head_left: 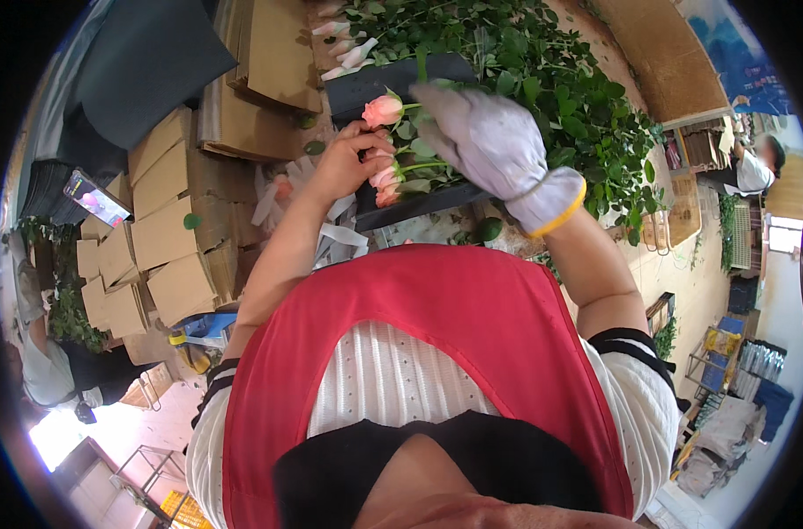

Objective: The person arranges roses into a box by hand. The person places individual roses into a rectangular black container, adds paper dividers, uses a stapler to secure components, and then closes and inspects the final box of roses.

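Observation:
My bare left hand (344,166) has its fingers curled round the head of a pink rose, partly hiding it. Just above those fingers a second pink rose (383,110) lies with its stem pointing right. Below them, more pink rose heads (386,178) sit close together. The roses rest on a dark sheet (410,210). My right hand (498,145), in a pale glove with a yellow cuff, is over the stems and leaves. Its fingers look stretched out and apart, though slightly blurred; the glove hides whatever lies beneath it.
Leafy green stems (560,106) are heaped behind and right of my glove. Wrapped pale blooms (353,57) lie at the far side. Cardboard stacks (168,234) and a dark sheet stack (150,70) stand left. Other people (758,167) are at both sides.

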`<state>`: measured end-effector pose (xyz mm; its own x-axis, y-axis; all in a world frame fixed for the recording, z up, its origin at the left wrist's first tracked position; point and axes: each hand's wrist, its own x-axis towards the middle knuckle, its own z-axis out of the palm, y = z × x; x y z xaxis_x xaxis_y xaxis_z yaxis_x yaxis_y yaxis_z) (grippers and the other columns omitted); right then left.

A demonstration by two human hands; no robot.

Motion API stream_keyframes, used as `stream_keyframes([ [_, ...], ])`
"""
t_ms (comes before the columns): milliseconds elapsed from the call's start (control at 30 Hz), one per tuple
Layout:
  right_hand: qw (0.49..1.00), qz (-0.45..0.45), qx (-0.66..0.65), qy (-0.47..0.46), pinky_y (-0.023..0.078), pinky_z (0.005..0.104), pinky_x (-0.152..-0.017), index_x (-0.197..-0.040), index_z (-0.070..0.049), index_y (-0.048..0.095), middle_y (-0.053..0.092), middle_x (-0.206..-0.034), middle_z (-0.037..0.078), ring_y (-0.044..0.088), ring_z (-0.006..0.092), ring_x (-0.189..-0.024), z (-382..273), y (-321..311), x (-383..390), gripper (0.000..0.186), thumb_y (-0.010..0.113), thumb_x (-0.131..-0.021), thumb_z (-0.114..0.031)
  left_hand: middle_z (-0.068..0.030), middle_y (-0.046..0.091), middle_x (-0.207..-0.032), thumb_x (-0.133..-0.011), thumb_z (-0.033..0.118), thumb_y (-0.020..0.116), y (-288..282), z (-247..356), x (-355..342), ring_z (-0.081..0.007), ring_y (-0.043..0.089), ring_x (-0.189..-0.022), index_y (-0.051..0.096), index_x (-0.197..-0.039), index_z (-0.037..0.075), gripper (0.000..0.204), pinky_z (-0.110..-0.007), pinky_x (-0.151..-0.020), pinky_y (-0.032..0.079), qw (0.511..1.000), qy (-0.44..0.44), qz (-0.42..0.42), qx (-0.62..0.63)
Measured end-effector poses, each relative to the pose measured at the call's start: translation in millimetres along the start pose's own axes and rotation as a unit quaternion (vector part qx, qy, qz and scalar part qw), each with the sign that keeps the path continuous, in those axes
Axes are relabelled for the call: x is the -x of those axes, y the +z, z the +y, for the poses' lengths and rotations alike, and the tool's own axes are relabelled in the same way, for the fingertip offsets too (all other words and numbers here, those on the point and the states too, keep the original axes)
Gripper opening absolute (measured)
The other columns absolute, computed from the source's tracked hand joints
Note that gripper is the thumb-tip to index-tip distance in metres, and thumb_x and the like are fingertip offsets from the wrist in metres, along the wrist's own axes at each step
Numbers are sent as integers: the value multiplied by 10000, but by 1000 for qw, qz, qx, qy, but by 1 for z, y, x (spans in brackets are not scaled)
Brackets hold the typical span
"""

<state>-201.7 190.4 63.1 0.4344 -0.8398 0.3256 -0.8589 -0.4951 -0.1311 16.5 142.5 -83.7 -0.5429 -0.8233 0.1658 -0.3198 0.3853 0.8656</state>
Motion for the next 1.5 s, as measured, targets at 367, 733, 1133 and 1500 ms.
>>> stream_keyframes([
  [367, 978, 79, 162, 101, 519, 333, -611, -1010, -46, 580, 665, -867, 111, 657, 207, -775, 82, -35, -6, 210, 462, -926, -198, -44, 568, -1191, -772, 283, 715, 7, 7, 1, -275, 529, -1068, 595, -1195, 161, 456, -400, -986, 344, 989, 31, 54, -131],
  [733, 994, -105, 10, 5, 511, 466, -615, -821, -68, 610, 639, -751, 174, 632, 376, -711, 28, 70, -31, 228, 622, -789, -293, -28, 643, -928, -714, 348, 756, 16, 5, 7, -255, 551, -933, 660, -1047, 161, 394, -441, -892, 357, 979, 14, 102, -175],
  [1133, 955, -276, 80, 80, 471, 445, -659, -975, -99, 695, 704, -950, 102, 678, 272, -878, -1, 76, -34, 416, 381, -944, -369, -37, 539, -1159, -733, 337, 742, 34, 23, 22, -241, 510, -1048, 684, -1055, 225, 346, -551, -1021, 264, 950, -11, 174, -260],
  [1500, 966, -258, 6, -34, 523, 443, -706, -1183, -9, 490, 647, -877, 220, 639, 379, -818, 26, 31, -17, 362, 535, -848, -142, -89, 514, -1335, -703, 211, 778, 18, -7, 9, -308, 511, -1181, 670, -1108, 132, 426, -394, -990, 400, 991, 24, 111, -73],
])
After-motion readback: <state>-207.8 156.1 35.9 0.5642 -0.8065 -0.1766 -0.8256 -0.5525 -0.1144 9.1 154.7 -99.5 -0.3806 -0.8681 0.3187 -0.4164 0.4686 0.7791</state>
